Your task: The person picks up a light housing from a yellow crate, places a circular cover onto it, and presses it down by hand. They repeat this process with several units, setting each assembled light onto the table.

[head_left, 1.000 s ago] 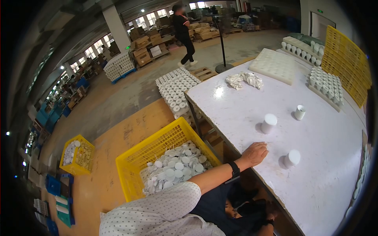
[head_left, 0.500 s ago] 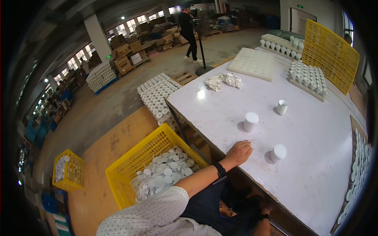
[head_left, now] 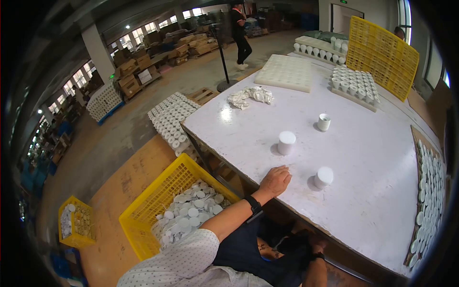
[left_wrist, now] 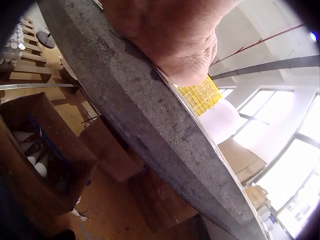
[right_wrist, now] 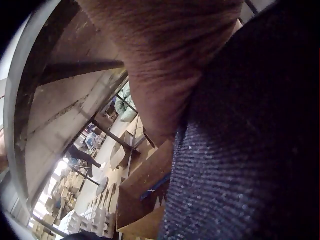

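My left hand [head_left: 276, 181] rests on the near edge of the white table [head_left: 239, 136], fingers relaxed and holding nothing. In the left wrist view, the base of that hand [left_wrist: 175, 40] lies over the table edge. Beyond the fingertips stands a white capped cylinder [head_left: 286, 142], with a second capped cylinder [head_left: 324, 177] to the right. Farther back is a small open-topped white cup [head_left: 324, 122]. My right hand [head_left: 318, 246] is low by my lap, below the table edge; its fingers are hidden. Dark trousers [right_wrist: 235, 165] lie right against it in the right wrist view.
A yellow crate [head_left: 138, 210] of white discs stands left of my arm. On the table are crumpled wrapping [head_left: 251, 96], a foam tray [head_left: 284, 72], a tray of white cups [head_left: 355, 86], an upright yellow crate [head_left: 380, 55] and a board of discs [head_left: 428, 201]. A person [head_left: 240, 36] is in the background.
The head view has turned right, so the table and crates sit farther left in it. The background person has passed to the right of the stand's pole. My left hand stays on the table edge.
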### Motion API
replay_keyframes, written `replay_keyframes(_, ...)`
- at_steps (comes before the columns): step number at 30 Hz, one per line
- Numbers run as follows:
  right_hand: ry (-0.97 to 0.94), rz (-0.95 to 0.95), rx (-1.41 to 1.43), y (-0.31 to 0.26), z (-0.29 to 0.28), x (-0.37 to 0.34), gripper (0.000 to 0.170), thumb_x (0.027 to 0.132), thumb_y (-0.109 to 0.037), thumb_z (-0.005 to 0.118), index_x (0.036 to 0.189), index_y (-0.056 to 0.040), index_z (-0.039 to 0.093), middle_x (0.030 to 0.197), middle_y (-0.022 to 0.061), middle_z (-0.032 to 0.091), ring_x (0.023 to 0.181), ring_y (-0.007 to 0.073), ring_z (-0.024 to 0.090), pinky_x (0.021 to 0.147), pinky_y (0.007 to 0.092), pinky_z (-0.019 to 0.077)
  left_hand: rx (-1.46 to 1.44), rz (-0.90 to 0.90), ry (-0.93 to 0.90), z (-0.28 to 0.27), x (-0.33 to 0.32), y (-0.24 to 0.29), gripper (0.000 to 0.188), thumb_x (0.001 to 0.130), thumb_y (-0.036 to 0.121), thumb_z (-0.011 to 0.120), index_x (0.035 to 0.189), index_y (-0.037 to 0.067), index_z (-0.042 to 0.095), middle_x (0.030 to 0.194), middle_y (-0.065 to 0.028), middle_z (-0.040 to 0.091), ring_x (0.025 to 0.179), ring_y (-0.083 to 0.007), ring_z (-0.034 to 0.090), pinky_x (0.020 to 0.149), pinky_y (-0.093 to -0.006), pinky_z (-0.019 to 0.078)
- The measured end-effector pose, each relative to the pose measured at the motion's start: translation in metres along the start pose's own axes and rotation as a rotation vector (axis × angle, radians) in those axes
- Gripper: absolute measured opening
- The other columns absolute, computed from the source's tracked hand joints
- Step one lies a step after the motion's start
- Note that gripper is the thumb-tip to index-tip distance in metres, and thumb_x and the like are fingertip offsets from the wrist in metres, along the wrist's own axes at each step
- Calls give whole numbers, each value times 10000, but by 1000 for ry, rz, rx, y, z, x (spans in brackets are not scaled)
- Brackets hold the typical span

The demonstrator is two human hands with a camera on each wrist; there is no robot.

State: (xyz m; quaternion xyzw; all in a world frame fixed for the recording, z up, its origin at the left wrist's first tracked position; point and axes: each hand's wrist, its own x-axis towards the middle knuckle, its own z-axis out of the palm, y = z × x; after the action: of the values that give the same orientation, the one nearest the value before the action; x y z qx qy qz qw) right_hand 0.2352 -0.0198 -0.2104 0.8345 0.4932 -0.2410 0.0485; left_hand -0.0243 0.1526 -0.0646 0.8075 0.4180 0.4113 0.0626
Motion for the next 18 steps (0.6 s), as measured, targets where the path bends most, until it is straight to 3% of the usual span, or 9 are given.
replay_keyframes(6, 21, -62, -22, 1, -2, -2, 620, 855, -584, 333, 1297, -168, 457, 1365, 89, 407, 1277, 258, 359, 1031, 390, 311, 2, -2, -17, 1, 0, -2, 178, 855, 178, 521, 833, 11, 579, 1000, -175, 618, 1035, -310, 549, 896, -392, 413)
replay_keyframes(9, -91, -6, -14, -1, -10, -6, 624, 851, -586, 343, 1298, -166, 455, 1374, 90, 394, 1280, 259, 353, 1037, 388, 303, 0, -2, -18, 3, -2, -3, 179, 853, 178, 524, 838, 9, 579, 1001, -176, 620, 1033, -311, 550, 901, -391, 412)
replay_keyframes(15, 88, -45, 158, -9, -14, -16, 653, 831, -619, 344, 1278, -163, 481, 1333, 102, 444, 1265, 271, 373, 1038, 385, 300, 15, 7, 7, 2, 1, -3, 160, 844, 155, 533, 845, 4, 587, 979, -169, 626, 1014, -305, 563, 889, -385, 423)
replay_keyframes(17, -72, -44, 112, -8, -4, -2, 690, 810, -652, 346, 1273, -160, 486, 1323, 105, 455, 1263, 275, 375, 1034, 386, 305, 10, 3, -4, 1, 0, -3, 170, 843, 166, 529, 829, 6, 583, 976, -179, 624, 1012, -313, 560, 888, -389, 422)
replay_keyframes(18, -58, -46, 127, -8, 1, 1, 709, 798, -669, 351, 1274, -160, 485, 1328, 102, 450, 1263, 276, 375, 1026, 389, 316, 14, 7, 2, 0, 0, -3, 164, 840, 162, 531, 829, 7, 584, 973, -179, 624, 1004, -313, 563, 885, -391, 423)
